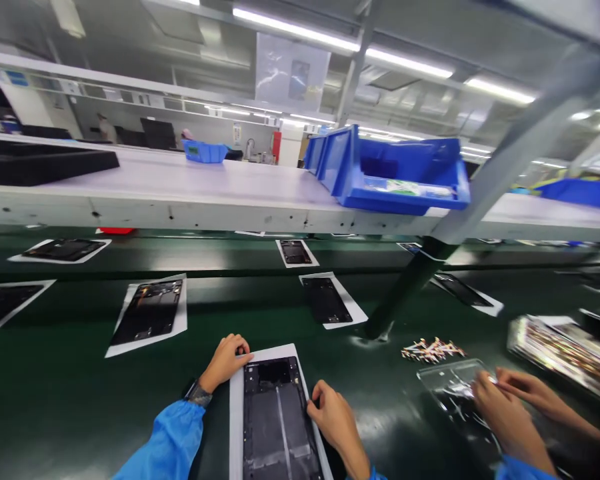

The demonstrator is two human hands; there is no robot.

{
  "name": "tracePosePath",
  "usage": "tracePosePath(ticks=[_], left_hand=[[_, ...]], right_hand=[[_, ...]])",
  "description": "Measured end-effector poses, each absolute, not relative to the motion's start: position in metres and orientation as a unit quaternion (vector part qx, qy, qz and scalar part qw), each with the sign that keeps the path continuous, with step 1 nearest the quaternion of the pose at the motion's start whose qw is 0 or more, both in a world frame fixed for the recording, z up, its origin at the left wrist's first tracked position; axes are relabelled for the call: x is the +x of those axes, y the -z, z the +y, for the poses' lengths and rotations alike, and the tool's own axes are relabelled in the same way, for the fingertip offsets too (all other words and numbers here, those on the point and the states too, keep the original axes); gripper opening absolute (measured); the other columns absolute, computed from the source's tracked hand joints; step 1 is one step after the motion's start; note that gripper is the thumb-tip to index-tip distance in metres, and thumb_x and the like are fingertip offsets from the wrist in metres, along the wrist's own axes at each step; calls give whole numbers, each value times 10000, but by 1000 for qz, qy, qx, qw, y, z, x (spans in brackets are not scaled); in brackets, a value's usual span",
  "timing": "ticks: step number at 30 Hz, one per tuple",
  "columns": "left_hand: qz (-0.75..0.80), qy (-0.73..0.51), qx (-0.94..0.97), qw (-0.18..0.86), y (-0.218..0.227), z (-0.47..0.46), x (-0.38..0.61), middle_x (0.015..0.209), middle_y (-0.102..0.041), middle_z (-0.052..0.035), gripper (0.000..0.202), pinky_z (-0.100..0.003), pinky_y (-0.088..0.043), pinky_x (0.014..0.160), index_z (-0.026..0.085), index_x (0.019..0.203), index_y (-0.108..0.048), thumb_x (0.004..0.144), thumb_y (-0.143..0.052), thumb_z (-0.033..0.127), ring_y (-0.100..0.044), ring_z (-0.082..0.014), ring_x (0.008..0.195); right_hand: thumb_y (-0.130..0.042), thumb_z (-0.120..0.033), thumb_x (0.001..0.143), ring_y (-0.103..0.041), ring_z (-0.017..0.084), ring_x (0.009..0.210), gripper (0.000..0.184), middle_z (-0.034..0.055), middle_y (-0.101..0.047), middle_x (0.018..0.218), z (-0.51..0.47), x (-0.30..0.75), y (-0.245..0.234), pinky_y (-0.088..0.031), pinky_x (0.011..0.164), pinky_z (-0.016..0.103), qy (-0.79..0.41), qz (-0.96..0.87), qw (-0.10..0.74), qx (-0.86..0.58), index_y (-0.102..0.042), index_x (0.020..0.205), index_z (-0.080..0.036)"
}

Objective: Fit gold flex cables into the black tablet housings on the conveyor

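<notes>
From my end of the feed, I have the flat black device (263, 427) at bottom centre of the frame, lying on a white sheet (236, 420) on the green work surface (80, 413). The left hand (226, 363) is at the sheet's upper left corner, thumb and fingertips drawn in towards the edge; the right hand (333, 413) is at the right edge, fingers curled. I can't tell whether either hand truly pinches the paper or only rests against it, because the undersides of the fingers are hidden from me.

I judge the step in hand to be steadying or positioning the sheet with the device on it. As I read it, a next move from this pose calls for an even hold at both edges, so that the device doesn't slide or skew on the paper.

The near end of the device and sheet is cut off by the bottom of the frame, and so is most of the right sleeve. At lower right, a co-worker's 2 hands (505, 407) work over a clear tray (427, 377), too blurred for me to say what they hold. The stack of panels (555, 357) beyond them is smeared too. The pole (510, 140) at upper right covers part of the shelf (260, 183).
</notes>
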State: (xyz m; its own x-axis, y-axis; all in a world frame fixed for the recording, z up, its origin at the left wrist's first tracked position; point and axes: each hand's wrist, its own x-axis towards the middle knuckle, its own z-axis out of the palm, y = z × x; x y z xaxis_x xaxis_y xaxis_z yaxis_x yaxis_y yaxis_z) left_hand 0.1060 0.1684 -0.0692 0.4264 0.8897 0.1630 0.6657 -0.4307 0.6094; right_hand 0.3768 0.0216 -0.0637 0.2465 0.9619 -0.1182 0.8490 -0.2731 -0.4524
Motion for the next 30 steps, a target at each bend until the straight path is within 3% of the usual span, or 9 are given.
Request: tracePosePath(ticks=[14,30], left_hand=[[453,-241,819,256,71,190,100,757,-635,-64,450,-349,-444,738,207,737,-667,775,-503,624,-556,-231,758],[445,-257,815,268,73,191,99,746,-640,-59,437,-349,-460,723,205,733,-669,768,-499,607,-564,-224,734]], right_hand=[[-632,-216,688,-617,157,785,139,-20,-701,805,30,376,60,-290,647,242,-193,-552,189,-789,-653,821,-248],[-621,-238,730,-589,134,719,97,-35,-688,756,26,375,57,-270,613,245,-195,-542,170,-800,-660,818,-248]])
